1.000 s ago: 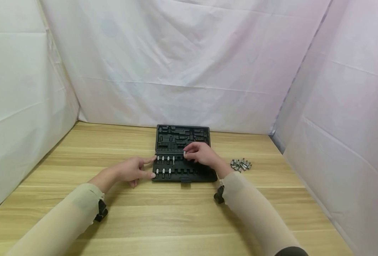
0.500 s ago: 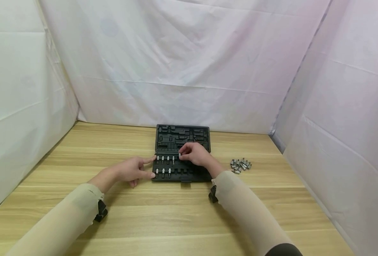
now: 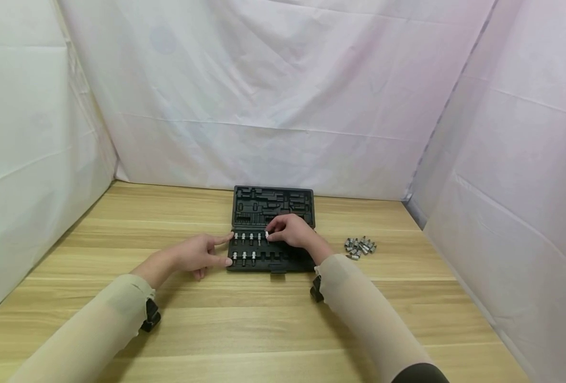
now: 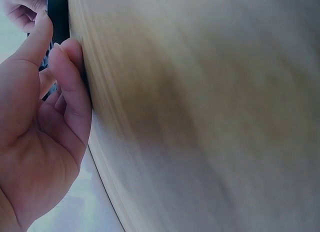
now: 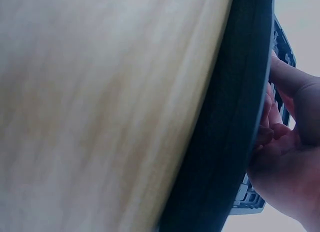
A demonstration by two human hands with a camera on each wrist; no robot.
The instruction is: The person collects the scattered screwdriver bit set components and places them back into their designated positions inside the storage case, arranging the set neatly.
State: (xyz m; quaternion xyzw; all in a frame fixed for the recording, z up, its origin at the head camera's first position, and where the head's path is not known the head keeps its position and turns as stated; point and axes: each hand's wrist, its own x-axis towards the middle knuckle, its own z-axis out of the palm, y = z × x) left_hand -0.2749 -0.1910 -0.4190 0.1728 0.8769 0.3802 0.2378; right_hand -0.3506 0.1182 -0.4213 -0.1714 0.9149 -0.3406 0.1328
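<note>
I see the socket bit [image 3: 266, 234] between the right hand's [image 3: 293, 232] thumb and fingers, beside the far row's four bits [image 3: 251, 236] in the open case [image 3: 294, 261], near the tabletop's [image 3: 244, 324] far edge. Right hand: pinched on that bit. Left hand [image 3: 198, 254]: thumb and index finger extended apart, touching the case's left side. I log loose bits [image 3: 365, 248] toward the far right corner.
</note>
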